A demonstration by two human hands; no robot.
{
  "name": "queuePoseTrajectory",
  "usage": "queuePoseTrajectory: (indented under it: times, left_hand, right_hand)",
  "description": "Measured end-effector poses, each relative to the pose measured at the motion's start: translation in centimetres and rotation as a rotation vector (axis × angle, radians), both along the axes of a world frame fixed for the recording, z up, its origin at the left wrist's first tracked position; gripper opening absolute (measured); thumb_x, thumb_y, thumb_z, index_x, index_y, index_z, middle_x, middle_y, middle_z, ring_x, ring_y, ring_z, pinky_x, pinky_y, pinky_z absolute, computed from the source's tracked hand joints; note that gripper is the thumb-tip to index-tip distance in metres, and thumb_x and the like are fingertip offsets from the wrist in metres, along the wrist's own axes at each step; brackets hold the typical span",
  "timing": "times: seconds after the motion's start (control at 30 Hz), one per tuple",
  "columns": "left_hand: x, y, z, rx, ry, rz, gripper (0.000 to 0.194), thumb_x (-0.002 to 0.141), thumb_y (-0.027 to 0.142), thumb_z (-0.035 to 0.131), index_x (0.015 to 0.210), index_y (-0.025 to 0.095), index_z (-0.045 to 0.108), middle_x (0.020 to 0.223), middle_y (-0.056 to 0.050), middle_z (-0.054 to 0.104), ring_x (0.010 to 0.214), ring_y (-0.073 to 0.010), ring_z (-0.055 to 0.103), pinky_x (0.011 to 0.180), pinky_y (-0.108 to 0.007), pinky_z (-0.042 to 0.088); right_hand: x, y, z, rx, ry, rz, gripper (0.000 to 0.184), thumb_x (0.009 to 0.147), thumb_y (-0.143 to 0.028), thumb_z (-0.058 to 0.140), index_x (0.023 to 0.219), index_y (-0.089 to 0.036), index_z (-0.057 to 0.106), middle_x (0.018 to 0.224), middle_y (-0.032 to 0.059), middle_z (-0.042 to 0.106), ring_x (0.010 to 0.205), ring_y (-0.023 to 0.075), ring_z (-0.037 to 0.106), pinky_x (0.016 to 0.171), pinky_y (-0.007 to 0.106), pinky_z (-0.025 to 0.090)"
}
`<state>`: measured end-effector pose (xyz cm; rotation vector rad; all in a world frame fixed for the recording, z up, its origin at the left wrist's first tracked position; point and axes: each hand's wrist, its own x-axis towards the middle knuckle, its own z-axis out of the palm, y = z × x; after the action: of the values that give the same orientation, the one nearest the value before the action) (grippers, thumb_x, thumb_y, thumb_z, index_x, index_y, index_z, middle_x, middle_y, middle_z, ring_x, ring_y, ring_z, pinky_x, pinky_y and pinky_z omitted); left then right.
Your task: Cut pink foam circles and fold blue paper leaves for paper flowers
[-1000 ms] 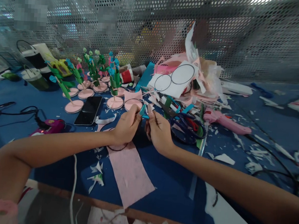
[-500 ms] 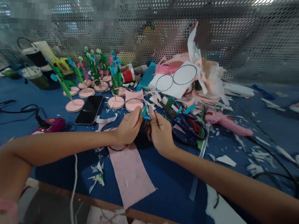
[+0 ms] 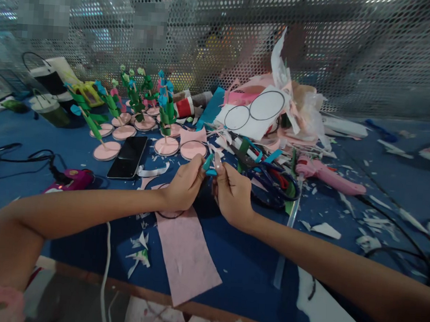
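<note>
My left hand (image 3: 186, 181) and my right hand (image 3: 234, 191) meet over the middle of the table, thumbs and fingers closed in a pinch. Between the fingertips sits a small blue strip (image 3: 211, 172), mostly hidden, gripped from both sides. Under my left wrist lies a pink sheet (image 3: 190, 256) with a black circle drawn on it. Just beyond the hands is a pink disc (image 3: 193, 150) with a dark rim. Blue-handled scissors (image 3: 272, 181) rest to the right of my right hand.
Paper flowers with green leaves (image 3: 169, 114) stand on pink discs at back left, near a black phone (image 3: 128, 158). A pink glue gun (image 3: 330, 178) and scraps lie right. A paper pile (image 3: 256, 112) stands before the perforated metal screen (image 3: 222, 45). A white cable (image 3: 106, 271) crosses the front edge.
Both hands stay nearly in place, still pinching the blue strip. My right thumb has shifted slightly against it, and the near end of the pink sheet has moved a little left.
</note>
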<state>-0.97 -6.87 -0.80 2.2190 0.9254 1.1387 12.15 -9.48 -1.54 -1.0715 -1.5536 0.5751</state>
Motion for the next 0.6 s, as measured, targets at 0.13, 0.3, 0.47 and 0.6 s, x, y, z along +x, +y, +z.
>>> queuePoseTrajectory:
  times: [0.13, 0.3, 0.47, 0.6]
  left_hand:
    - [0.0, 0.0, -0.1, 0.014, -0.026, -0.035, 0.033, 0.095, 0.047, 0.024, 0.076, 0.022, 0.032, 0.060, 0.004, 0.039, 0.050, -0.0103, 0.037, 0.049, -0.026, 0.031]
    - [-0.1, 0.4, -0.1, 0.067, 0.004, 0.037, 0.030, 0.096, 0.042, 0.027, 0.074, 0.022, 0.030, 0.059, 0.004, 0.037, 0.049, -0.0109, 0.037, 0.050, -0.026, 0.029]
    - [-0.6, 0.8, -0.2, 0.250, 0.121, 0.138, 0.025, 0.095, 0.035, 0.030, 0.074, 0.022, 0.032, 0.060, 0.003, 0.039, 0.052, -0.0115, 0.039, 0.052, -0.026, 0.030]
    - [-0.8, 0.9, -0.2, 0.227, 0.100, 0.072, 0.030, 0.096, 0.040, 0.025, 0.074, 0.021, 0.033, 0.058, 0.003, 0.039, 0.050, -0.0107, 0.037, 0.051, -0.025, 0.029]
  right_hand:
    - [0.0, -0.1, 0.0, 0.006, -0.010, 0.008, 0.043, 0.093, -0.049, 0.036, 0.059, -0.022, 0.037, 0.044, -0.0045, 0.042, 0.039, 0.0094, 0.041, 0.043, 0.023, 0.030]
    - [0.0, 0.6, -0.7, -0.038, 0.053, -0.008, 0.043, 0.092, -0.053, 0.035, 0.061, -0.023, 0.036, 0.046, -0.0049, 0.038, 0.040, 0.0098, 0.038, 0.042, 0.024, 0.028]
    - [0.4, 0.9, -0.7, -0.060, 0.014, -0.019, 0.039, 0.091, -0.053, 0.037, 0.066, -0.023, 0.037, 0.048, -0.0047, 0.039, 0.041, 0.0110, 0.038, 0.042, 0.025, 0.027]
    - [0.3, 0.6, -0.2, -0.020, -0.091, 0.005, 0.038, 0.092, -0.051, 0.037, 0.066, -0.024, 0.035, 0.049, -0.0041, 0.038, 0.043, 0.0119, 0.039, 0.044, 0.025, 0.026]
